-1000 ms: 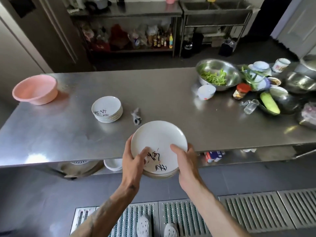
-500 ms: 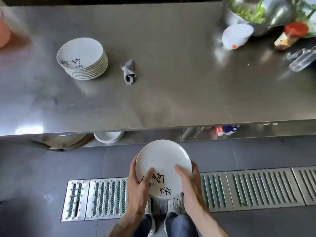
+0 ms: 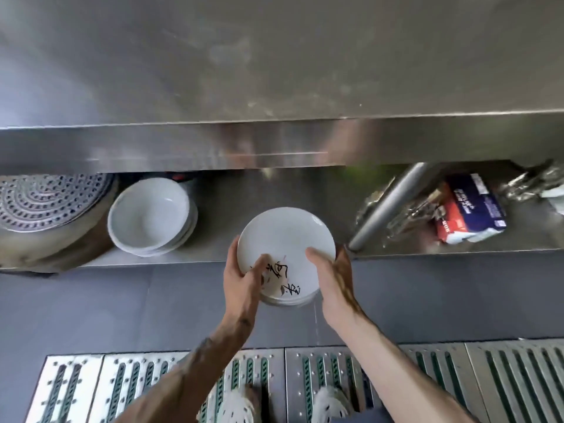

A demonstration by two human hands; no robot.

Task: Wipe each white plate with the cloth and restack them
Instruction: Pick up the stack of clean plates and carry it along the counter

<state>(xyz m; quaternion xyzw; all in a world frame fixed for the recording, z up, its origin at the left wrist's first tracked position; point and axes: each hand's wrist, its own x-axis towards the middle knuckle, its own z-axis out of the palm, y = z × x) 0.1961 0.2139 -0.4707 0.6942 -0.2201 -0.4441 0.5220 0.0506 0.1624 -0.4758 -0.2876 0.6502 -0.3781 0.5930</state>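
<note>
I hold a small stack of white plates [image 3: 285,242] with black brush writing near the front rim, low at the edge of the lower shelf [image 3: 232,209] under the steel table. My left hand [image 3: 242,276] grips the stack's left rim, thumb lying on the top plate. My right hand [image 3: 334,274] grips the right rim, thumb on top as well. The cloth and the other plate stack on the tabletop are out of view.
The steel tabletop [image 3: 274,56] fills the upper frame. On the lower shelf stand stacked white bowls [image 3: 151,216], a perforated metal steamer tray [image 3: 45,198], a table leg [image 3: 383,206] and a blue-and-red packet [image 3: 470,209]. Floor drain grates [image 3: 457,386] lie by my feet.
I have bent down: the view dropped from the tabletop to the lower shelf. Both hands carried the plate stack down and forward to the shelf's edge, grip unchanged.
</note>
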